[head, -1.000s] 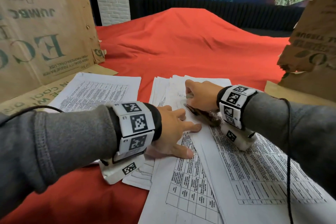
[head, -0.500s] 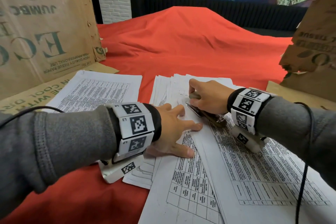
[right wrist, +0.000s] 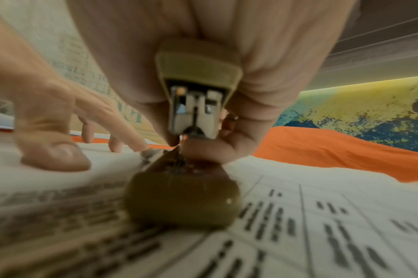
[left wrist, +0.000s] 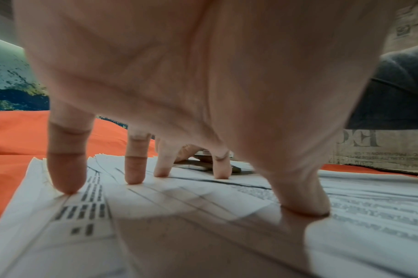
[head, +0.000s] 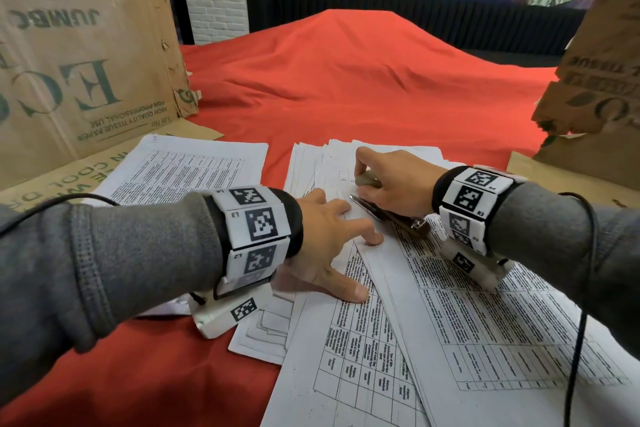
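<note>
A loose stack of printed sheets lies fanned out on the red cloth. My left hand is spread flat on the stack, its fingertips and thumb pressing the paper down. My right hand grips an olive-green stapler at the stack's far part. The stapler's metal base lies on the top sheet, right beside my left index finger. In the right wrist view the stapler stands open, top arm raised in my fist, base on the paper.
A second sheaf of printed paper lies to the left on the red cloth. Cardboard boxes stand at the left and right. The cloth rises in a hump further back.
My right hand with the stapler has slid slightly to the right along the paper. The left hand has stayed pressed on the stack.
</note>
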`<control>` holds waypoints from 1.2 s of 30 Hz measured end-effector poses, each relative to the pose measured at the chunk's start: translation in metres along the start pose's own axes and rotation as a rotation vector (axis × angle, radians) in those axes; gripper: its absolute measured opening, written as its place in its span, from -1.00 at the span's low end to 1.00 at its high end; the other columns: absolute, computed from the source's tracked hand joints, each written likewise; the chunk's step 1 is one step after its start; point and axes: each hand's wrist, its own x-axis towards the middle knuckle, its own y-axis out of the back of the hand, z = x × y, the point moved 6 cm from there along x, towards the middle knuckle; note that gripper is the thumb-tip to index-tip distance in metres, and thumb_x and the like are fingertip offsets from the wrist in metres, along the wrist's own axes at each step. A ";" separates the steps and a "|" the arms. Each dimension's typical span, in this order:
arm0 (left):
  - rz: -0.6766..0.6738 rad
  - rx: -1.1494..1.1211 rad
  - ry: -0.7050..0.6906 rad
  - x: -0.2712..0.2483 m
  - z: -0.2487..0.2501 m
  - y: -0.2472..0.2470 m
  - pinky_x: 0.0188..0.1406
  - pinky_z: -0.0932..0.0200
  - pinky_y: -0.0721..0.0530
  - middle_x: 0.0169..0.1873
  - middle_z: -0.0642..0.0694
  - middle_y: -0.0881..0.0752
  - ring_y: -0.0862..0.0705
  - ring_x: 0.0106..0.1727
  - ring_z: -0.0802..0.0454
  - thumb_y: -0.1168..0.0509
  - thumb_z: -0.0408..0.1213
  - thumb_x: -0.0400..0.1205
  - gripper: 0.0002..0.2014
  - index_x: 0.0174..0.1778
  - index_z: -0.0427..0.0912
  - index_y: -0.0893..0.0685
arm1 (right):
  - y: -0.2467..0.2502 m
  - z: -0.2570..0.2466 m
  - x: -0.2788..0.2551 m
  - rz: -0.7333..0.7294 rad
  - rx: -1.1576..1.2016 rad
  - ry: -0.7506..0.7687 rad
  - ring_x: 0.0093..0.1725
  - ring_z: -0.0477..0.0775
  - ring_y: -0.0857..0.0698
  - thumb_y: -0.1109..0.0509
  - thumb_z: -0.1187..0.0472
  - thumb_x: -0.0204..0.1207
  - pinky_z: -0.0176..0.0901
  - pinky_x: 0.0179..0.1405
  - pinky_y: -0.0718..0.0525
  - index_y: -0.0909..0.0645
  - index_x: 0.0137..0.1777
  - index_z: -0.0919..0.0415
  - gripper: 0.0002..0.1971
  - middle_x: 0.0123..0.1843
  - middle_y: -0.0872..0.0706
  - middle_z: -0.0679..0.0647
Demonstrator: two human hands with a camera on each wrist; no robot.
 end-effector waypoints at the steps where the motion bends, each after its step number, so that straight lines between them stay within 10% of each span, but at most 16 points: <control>1: 0.001 0.001 -0.002 0.000 0.000 0.001 0.58 -0.41 -0.40 0.80 -0.07 -0.06 -0.18 0.70 -0.26 -0.23 0.55 0.51 -0.10 0.73 0.45 -0.01 | 0.000 -0.001 0.001 0.005 0.000 0.008 -0.05 0.11 -0.65 -0.35 0.10 0.72 0.03 -0.06 -0.62 -0.41 0.16 0.04 -0.84 -0.09 -0.76 -0.02; 24: -0.028 -0.008 0.018 -0.001 -0.003 0.002 0.64 -0.36 -0.35 0.81 -0.02 -0.06 -0.16 0.73 -0.25 -0.24 0.54 0.51 -0.12 0.72 0.50 -0.02 | 0.016 0.007 0.032 0.063 0.123 -0.221 -0.20 0.08 -0.61 -0.30 0.06 0.69 -0.13 -0.40 -0.44 -0.45 0.16 0.03 -0.87 0.01 -0.72 0.11; 30: 0.394 -0.329 0.055 0.014 -0.033 0.054 0.28 0.09 -0.68 0.16 0.08 -0.83 -0.77 0.14 0.06 -0.31 0.27 0.70 -0.60 0.31 0.14 -0.73 | 0.043 0.011 -0.011 0.198 0.240 -0.265 -0.02 0.26 -0.71 -0.35 0.06 0.68 -0.02 -0.16 -0.61 -0.48 0.20 0.16 -0.77 -0.01 -0.75 0.13; 36: 0.567 -0.716 0.081 0.041 -0.043 0.086 -0.12 0.11 -0.84 -0.22 0.08 -0.90 -0.87 -0.20 0.17 -0.40 0.15 0.68 -0.67 -0.11 -0.03 -0.86 | 0.062 0.017 -0.041 0.289 0.354 -0.337 -0.07 0.22 -0.80 -0.38 0.09 0.66 0.04 -0.18 -0.81 -0.48 0.23 0.10 -0.77 0.00 -0.76 0.15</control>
